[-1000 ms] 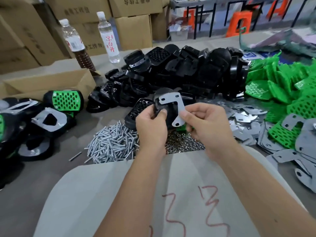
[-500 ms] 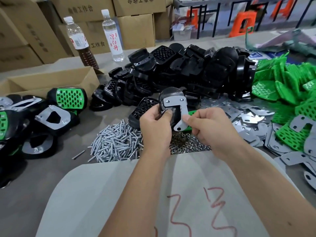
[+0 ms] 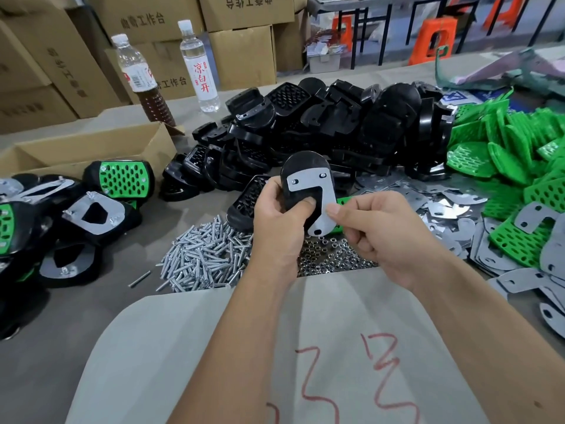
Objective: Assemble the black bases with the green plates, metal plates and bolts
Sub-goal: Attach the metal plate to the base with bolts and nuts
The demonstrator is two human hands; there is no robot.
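Paper sheet [image 3: 214, 347] with red marks nearest. Above it, left hand [image 3: 276, 221] curled round black base [image 3: 301, 191], thumb pressed on its face beside metal plate [image 3: 312, 191]. Right hand [image 3: 379, 234] curled, thumb and forefinger pinching plate's lower edge; green plate [image 3: 345, 201] showing behind. Underneath, bolts [image 3: 204, 258] and nuts [image 3: 333, 255] heaped on table [image 3: 36, 347]. Farther back, black base pile [image 3: 351, 130]; green plates [image 3: 519, 148] far right; bottles [image 3: 200, 68] at rear.

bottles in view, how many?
2, both upright at the table's far edge, in front of the cardboard boxes: brown-liquid bottle on the left, clear bottle to its right. None seems hidden.
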